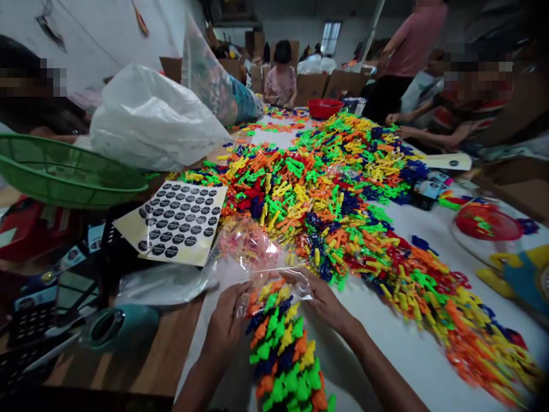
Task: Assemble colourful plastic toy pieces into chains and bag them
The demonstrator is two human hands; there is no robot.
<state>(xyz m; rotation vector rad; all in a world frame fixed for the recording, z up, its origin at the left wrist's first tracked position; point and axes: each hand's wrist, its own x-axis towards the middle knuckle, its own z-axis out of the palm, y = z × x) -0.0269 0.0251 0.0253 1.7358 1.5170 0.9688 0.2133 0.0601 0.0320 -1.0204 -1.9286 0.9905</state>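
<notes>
My left hand (227, 315) and my right hand (321, 294) are closed on the two sides of a clear plastic bag (268, 252). Between the hands, a long bundle of small plastic figures (283, 349) in green, orange, yellow and dark blue runs from the bag toward me. The far end of the bundle is at the bag's mouth; how deep it sits inside I cannot tell. Fingertips of both hands are partly hidden by the glossy film. Just beyond the bag lies a big heap of loose plastic figures (291, 194).
Sheets of round black stickers (182, 220) lie left, near a green basket (72, 177) and a teal mug (124, 326). A large white plastic bag (150, 120) stands behind them. A red bowl (325, 107) is at the back. Several people sit or stand around the table.
</notes>
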